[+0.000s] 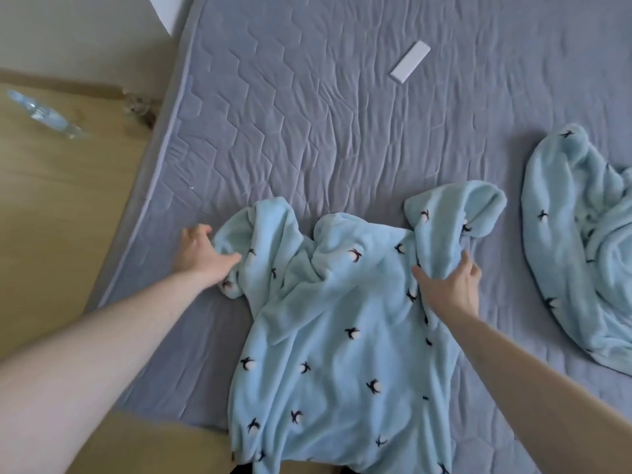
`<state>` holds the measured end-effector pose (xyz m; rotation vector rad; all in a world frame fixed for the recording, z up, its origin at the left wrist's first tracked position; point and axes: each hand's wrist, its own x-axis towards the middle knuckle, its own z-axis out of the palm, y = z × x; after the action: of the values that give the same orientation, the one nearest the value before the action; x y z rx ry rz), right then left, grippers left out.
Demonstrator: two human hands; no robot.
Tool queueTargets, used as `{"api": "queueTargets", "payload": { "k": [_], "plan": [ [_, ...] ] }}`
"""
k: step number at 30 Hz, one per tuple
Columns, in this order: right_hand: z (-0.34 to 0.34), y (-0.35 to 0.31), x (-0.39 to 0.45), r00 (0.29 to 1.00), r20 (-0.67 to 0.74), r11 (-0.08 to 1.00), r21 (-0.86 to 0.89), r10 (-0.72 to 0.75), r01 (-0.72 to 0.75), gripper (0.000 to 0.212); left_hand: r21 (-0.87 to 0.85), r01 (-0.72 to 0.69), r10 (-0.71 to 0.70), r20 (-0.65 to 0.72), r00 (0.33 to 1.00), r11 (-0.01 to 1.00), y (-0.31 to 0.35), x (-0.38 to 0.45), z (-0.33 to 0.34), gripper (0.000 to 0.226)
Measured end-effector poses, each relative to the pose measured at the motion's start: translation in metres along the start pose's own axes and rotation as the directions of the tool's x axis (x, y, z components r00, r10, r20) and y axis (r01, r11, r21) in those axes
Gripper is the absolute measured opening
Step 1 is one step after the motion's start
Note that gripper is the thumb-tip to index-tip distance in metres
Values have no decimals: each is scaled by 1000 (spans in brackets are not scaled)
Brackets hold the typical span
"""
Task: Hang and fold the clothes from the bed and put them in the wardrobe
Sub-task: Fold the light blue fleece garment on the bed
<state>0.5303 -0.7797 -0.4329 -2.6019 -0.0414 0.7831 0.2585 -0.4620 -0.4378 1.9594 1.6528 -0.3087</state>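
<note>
Both the left hand (200,253) and right hand (451,285) grip the unfolded blue top (342,336) on the bed (342,114), so folding only begins, while another garment (581,251) waits beside the top.

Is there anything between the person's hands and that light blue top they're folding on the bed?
No. Both hands are already on the top: the left hand grips its left sleeve, the right hand grips the fabric by its right sleeve. Nothing lies between.
</note>
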Motion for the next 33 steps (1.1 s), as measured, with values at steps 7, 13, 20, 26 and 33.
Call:
{"api": "queueTargets", "payload": {
  "k": [7,13,20,26,33],
  "plan": [
    [34,-15,81,988,43,987,66,145,-148,104,161,-96,47,282,958,982,37,60,36,88],
    [-26,-42,88,983,-101,921,373,156,-108,28,98,-236,246,-114,962,967,75,71,-21,9],
    [-131,-110,83,923,-342,730,675,179,108,18,-199,-288,143,-531,835,937,138,95,-163,24],
    [-147,-123,108,934,-274,762,648,231,2,63,-159,-202,80,-562,824,966,156,128,-215,32],
    [-25,-45,24,988,16,982,-104,-153,154,86,472,-163,354,-350,867,866,85,86,-139,82]
  ]
}}
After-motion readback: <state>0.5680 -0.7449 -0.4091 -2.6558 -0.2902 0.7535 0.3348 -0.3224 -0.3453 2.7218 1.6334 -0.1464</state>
